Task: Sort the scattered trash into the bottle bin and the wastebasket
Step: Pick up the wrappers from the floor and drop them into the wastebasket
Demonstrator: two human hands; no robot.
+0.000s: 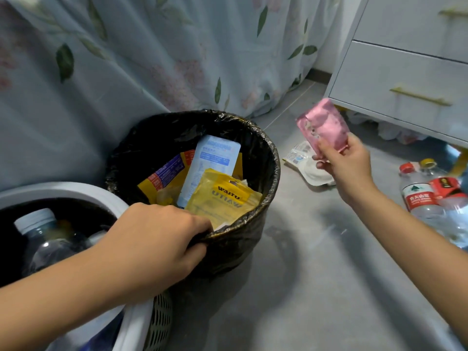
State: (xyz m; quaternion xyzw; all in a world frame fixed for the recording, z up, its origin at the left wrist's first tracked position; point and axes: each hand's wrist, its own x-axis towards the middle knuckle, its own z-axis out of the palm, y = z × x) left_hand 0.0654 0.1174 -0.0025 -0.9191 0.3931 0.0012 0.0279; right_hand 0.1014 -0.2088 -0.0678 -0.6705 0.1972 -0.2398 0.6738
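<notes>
White bottle bin [76, 191] holds clear bottles, far left | left hand [157, 239] grips black-lined wastebasket [268, 158] rim, wrappers inside | right hand [347, 163] pinches pink wrapper [323, 122] aloft beside basket | bottles [425, 198] lie scattered on floor, right.

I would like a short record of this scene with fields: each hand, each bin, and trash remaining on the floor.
left hand: grips wastebasket rim
right hand: holds pink wrapper above the floor
wastebasket contents: yellow pouch, other packets
bottle bin: holds clear bottles
floor: water bottles, white packaging
</notes>
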